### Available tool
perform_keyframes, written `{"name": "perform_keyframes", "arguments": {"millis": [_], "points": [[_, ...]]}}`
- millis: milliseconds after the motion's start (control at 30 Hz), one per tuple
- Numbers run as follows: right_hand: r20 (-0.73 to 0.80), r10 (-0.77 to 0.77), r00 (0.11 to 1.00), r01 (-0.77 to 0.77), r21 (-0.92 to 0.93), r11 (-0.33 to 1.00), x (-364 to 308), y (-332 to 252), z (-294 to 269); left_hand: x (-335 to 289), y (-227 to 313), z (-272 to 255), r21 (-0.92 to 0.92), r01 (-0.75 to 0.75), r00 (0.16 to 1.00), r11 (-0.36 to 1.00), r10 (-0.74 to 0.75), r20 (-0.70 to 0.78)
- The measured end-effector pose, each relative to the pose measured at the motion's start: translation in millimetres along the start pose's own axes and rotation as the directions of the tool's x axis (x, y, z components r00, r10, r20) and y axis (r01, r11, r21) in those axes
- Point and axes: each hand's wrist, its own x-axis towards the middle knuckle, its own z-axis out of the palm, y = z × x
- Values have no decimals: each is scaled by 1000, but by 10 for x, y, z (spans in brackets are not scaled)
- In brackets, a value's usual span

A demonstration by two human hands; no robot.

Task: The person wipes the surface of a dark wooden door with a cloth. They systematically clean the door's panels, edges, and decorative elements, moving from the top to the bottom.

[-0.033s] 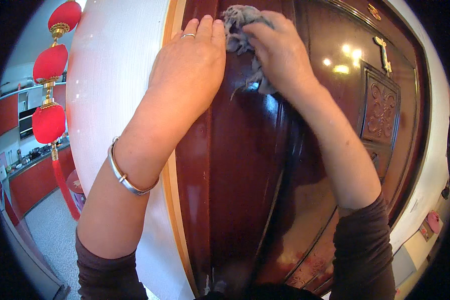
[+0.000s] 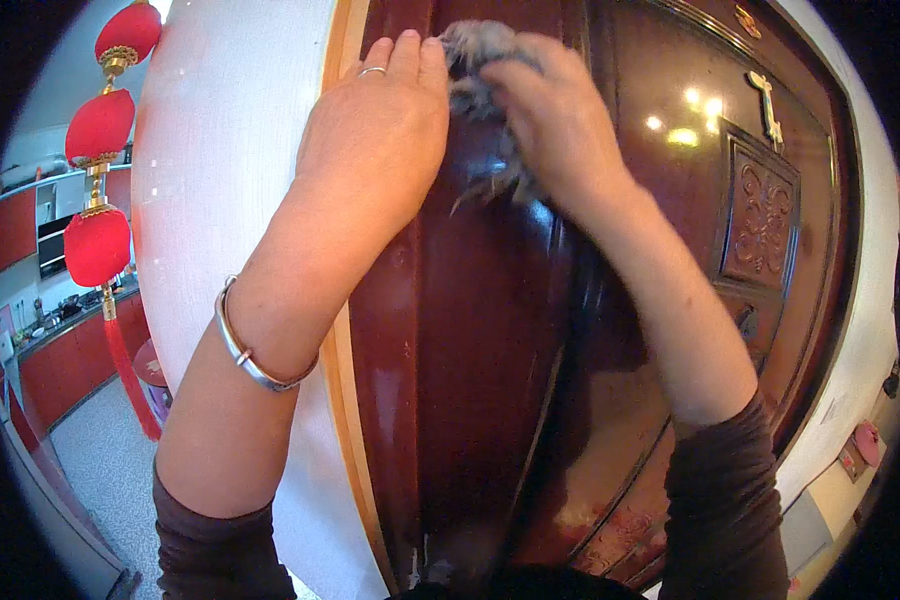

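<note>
A glossy dark red-brown door [image 2: 480, 330] with raised mouldings fills the middle of the view. My right hand [image 2: 565, 115] is closed around a crumpled grey-blue rag [image 2: 480, 45] and presses it to the upper part of the door; a frayed end hangs below the fingers. To its left, my left hand [image 2: 380, 125] lies flat with fingers stretched out against the door's edge and frame, holding nothing. It wears a ring, and a silver bangle [image 2: 250, 355] circles that wrist. The fingertips of the left hand come close to the rag.
A light wood trim [image 2: 355, 440] borders the door beside a white wall [image 2: 225, 130]. Red lanterns with a tassel [image 2: 98, 248] hang at the left, before a kitchen with red cabinets [image 2: 65, 365]. On the door's right are a carved panel [image 2: 762, 215] and a gold key-shaped ornament [image 2: 767, 105].
My right hand and the rag have shifted slightly downward on the door, and the rag's bunched shape differs. My left hand has stayed nearly in place.
</note>
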Motion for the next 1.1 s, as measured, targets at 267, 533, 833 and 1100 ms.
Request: {"name": "perform_keyframes", "arguments": {"millis": [267, 533, 833, 1100], "points": [[407, 139, 903, -290, 338, 896, -1040, -1106, -594, -548, 391, -284, -272, 222, 943, 936, -136, 302], [154, 366, 918, -366, -28, 930, -616, -116, -754, -616, 432, -305, -369, 296, 942, 881, -205, 268], [406, 139, 903, -287, 330, 899, -1771, -1530, -1046, -763, 808, -159, -259, 411, 909, 874, -370, 192], [199, 209, 958, -222, 50, 974, -789, -431, -666, -836, 826, 5, -120, 451, 892, 884, -443, 90]]}}
